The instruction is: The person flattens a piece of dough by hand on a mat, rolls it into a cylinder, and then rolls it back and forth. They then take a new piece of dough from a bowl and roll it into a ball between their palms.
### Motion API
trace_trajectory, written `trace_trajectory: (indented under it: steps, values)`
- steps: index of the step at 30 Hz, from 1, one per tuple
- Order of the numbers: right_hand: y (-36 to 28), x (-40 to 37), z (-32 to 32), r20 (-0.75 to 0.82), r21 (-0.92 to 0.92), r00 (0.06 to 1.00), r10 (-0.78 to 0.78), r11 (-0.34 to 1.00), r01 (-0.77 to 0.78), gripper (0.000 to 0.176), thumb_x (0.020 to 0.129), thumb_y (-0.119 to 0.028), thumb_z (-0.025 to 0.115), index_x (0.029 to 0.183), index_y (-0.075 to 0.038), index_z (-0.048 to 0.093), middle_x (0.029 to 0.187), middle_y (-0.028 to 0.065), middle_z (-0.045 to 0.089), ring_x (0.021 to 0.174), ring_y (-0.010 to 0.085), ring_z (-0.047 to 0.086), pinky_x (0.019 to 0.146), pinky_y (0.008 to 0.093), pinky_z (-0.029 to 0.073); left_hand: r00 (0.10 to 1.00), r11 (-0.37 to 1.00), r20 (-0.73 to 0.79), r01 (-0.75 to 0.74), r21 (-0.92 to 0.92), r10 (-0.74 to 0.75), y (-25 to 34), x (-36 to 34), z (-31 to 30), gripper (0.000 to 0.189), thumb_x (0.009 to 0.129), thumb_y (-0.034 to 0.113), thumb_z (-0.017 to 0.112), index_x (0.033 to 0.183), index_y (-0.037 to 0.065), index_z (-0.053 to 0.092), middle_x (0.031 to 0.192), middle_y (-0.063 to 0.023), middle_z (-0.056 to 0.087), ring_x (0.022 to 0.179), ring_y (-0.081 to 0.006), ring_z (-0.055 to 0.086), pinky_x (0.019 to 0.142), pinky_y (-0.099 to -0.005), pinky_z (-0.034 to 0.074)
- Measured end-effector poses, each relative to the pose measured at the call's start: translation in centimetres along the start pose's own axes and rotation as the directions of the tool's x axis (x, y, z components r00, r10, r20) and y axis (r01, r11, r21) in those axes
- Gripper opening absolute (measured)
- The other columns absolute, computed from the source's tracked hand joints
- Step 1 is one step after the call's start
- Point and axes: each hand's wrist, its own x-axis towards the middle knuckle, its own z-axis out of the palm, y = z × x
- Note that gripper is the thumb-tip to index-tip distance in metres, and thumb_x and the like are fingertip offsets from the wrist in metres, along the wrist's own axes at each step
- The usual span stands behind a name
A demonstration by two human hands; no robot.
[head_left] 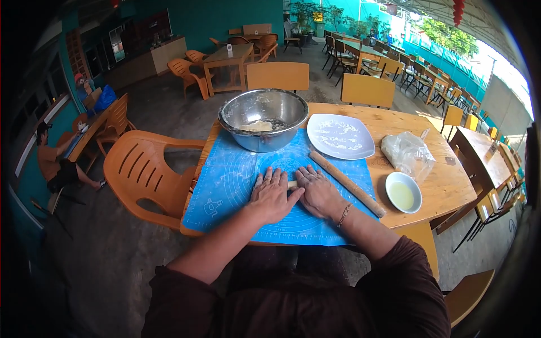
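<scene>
My left hand [271,194] and my right hand [319,191] lie palm down, side by side, on a blue silicone baking mat [225,188]. Their fingers are stretched out flat and the thumbs nearly meet. A small pale piece of dough [292,185] shows between them; the rest of it is hidden under the hands. Just right of my right hand, a wooden rolling pin [346,183] rests slantwise on the mat. Beyond the hands stands a steel mixing bowl [265,141] with a lump of dough [257,126] inside.
A white plate [341,137] dusted with flour sits at the back right. Near it are a clear plastic bag [407,153] with whitish contents and a small bowl of yellowish liquid [402,194]. An orange chair [147,174] stands left of the table. Another person [53,158] sits far left.
</scene>
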Motion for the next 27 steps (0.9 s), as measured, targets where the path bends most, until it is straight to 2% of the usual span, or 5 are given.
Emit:
trace_trajectory:
  steps: [7,12,21,24,27]
  values:
    - [-2.7,-7.2,-2.8,-0.041,0.036,0.989,-0.144,0.989,0.145,0.055,0.100,-0.032,0.052,0.137,0.008,0.050,0.146,0.0287,0.047,0.140,0.0435,0.041,0.118,0.0518,0.029,0.928,0.938,-0.138,-0.337,0.080,0.345,0.3,-7.5,1.1,0.091,0.097,0.063,0.045,0.147,-0.013,0.031,0.154,-0.0330,0.031,0.144,-0.0506,0.028,0.118,-0.0619,0.019]
    - [-2.5,-6.1,-2.3,-0.050,0.009,0.991,-0.126,0.992,0.126,0.055,0.100,-0.031,0.052,0.139,0.008,0.048,0.148,0.0284,0.045,0.142,0.0430,0.038,0.120,0.0513,0.026,0.927,0.937,-0.139,-0.343,0.062,0.348,0.2,-6.2,0.9,0.094,0.097,0.063,0.044,0.146,-0.015,0.030,0.154,-0.0337,0.030,0.145,-0.0508,0.027,0.119,-0.0611,0.018]
    - [0.3,1.2,-0.3,-0.003,0.068,1.000,-0.001,0.998,0.002,0.054,0.104,-0.034,0.044,0.142,0.005,0.047,0.148,0.0284,0.045,0.143,0.0453,0.035,0.120,0.0511,0.025,0.995,0.995,0.024,-0.095,-0.018,0.096,-1.1,1.2,-0.5,0.089,0.099,0.062,0.042,0.151,-0.009,0.029,0.158,-0.0300,0.028,0.150,-0.0459,0.019,0.123,-0.0536,0.013]
    - [-0.8,-1.1,-1.5,0.027,0.075,0.999,-0.030,0.997,0.028,0.054,0.103,-0.034,0.046,0.141,0.005,0.047,0.148,0.0274,0.046,0.143,0.0441,0.036,0.120,0.0499,0.025,0.983,0.987,0.087,-0.160,0.006,0.159,-0.2,-1.2,-0.8,0.089,0.098,0.063,0.041,0.151,-0.009,0.029,0.158,-0.0296,0.027,0.149,-0.0454,0.020,0.123,-0.0537,0.013]
    - [-2.6,-4.9,-3.5,-0.020,0.129,0.996,-0.087,0.988,0.089,0.054,0.103,-0.035,0.047,0.138,0.006,0.050,0.144,0.0274,0.050,0.141,0.0433,0.039,0.119,0.0510,0.028,0.954,0.953,0.006,-0.301,0.040,0.301,0.3,-5.7,0.0,0.098,0.096,0.071,0.035,0.150,-0.010,0.029,0.156,-0.0314,0.030,0.148,-0.0468,0.023,0.121,-0.0571,0.014]
